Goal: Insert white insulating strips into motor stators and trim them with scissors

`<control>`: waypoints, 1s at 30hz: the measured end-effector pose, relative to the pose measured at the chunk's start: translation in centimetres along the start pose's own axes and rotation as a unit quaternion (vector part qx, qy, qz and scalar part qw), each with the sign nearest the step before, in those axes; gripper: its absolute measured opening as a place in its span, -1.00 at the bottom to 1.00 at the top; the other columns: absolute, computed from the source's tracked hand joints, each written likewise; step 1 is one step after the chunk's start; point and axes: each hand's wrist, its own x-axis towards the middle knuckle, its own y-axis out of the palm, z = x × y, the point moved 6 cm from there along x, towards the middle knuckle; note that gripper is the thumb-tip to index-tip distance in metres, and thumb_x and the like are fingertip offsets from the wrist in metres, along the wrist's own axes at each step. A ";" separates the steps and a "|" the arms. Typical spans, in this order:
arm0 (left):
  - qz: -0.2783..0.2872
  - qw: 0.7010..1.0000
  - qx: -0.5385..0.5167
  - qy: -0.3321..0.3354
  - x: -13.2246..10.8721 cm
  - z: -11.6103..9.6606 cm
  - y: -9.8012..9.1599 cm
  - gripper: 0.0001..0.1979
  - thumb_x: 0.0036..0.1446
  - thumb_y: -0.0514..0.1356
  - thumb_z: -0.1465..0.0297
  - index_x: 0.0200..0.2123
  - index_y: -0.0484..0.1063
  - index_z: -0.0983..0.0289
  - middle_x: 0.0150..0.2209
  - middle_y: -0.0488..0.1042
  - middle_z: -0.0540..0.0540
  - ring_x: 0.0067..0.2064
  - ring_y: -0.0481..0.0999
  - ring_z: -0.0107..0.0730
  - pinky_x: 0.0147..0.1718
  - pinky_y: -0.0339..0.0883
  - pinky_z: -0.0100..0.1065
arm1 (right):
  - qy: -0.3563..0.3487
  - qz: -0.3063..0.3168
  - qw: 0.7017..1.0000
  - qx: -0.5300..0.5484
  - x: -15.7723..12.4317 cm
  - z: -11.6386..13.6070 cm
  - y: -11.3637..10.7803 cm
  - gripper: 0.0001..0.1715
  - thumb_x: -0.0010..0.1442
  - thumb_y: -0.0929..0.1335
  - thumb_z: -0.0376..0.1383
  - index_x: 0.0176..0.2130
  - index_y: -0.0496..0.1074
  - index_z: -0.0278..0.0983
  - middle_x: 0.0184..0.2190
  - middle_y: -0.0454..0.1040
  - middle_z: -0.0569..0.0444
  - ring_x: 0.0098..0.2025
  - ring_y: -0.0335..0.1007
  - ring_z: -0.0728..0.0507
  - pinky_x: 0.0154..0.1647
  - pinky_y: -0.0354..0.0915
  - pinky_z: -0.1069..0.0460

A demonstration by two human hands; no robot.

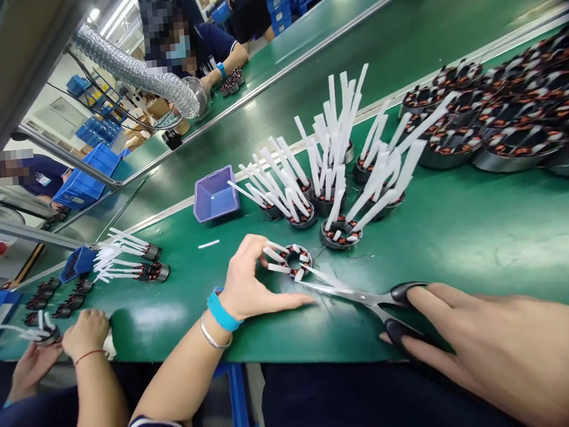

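Note:
My left hand (251, 283) pinches a small round motor stator (296, 260) with copper windings and short white paper strips, holding it on the green belt (466, 237). My right hand (480, 342) has its fingers through the black handles of a pair of scissors (366, 296). The steel blades point left and reach the stator's near edge. Just behind stand several stators (338, 232) with long white strips sticking up.
A purple tray (214, 194) sits left of the strip-filled stators. Many bare stators (510, 120) crowd the right back. A co-worker's hands (83, 334) work on a stator at the left. More finished stators (139, 263) and a blue bin (77, 261) lie there.

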 end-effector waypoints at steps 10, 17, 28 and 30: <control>0.114 0.985 0.059 0.111 2.5 0.2 1.5 -0.57 0.12 0.16 0.04 -0.56 0.27 0.27 -0.60 0.36 -0.03 -0.57 0.29 -0.57 -0.56 0.08 -0.47 | -0.143 0.040 0.969 -0.196 3.4 5.4 -1.1 -0.79 -0.06 0.38 -0.18 -0.53 0.30 -0.23 -0.70 0.29 0.13 -0.79 0.21 -0.15 -0.57 -0.32 0.03; 0.239 0.968 0.036 0.069 4.2 0.1 2.4 -0.60 0.21 0.11 0.16 -0.59 0.32 0.28 -0.62 0.35 -0.02 -0.56 0.25 -0.54 -0.51 -0.01 -0.41 | -0.182 0.055 0.941 -0.279 3.5 6.2 -1.0 -0.66 0.00 0.37 -0.09 -0.55 0.20 -0.21 -0.78 0.17 0.18 -0.81 0.19 -0.15 -0.54 -0.38 0.05; 0.254 0.966 -0.010 0.054 4.9 0.6 3.4 -0.54 0.22 0.08 0.28 -0.71 0.16 0.26 -0.68 0.14 -0.04 -0.60 0.05 -0.53 -0.51 -0.10 -0.34 | -0.161 0.109 0.918 -0.346 2.1 5.1 0.8 -0.58 0.31 0.14 -0.10 -0.53 0.17 -0.20 -0.77 0.27 0.07 -0.76 0.24 -0.16 -0.58 -0.30 0.04; 0.251 0.967 -0.010 0.052 4.7 0.8 3.3 -0.53 0.22 0.08 0.28 -0.72 0.12 0.26 -0.69 0.12 -0.04 -0.60 0.04 -0.52 -0.51 -0.10 -0.34 | -0.171 0.088 0.920 -0.342 2.3 5.7 0.4 -0.56 0.34 0.10 -0.15 -0.54 0.16 -0.20 -0.79 0.25 0.06 -0.78 0.22 -0.15 -0.58 -0.31 0.05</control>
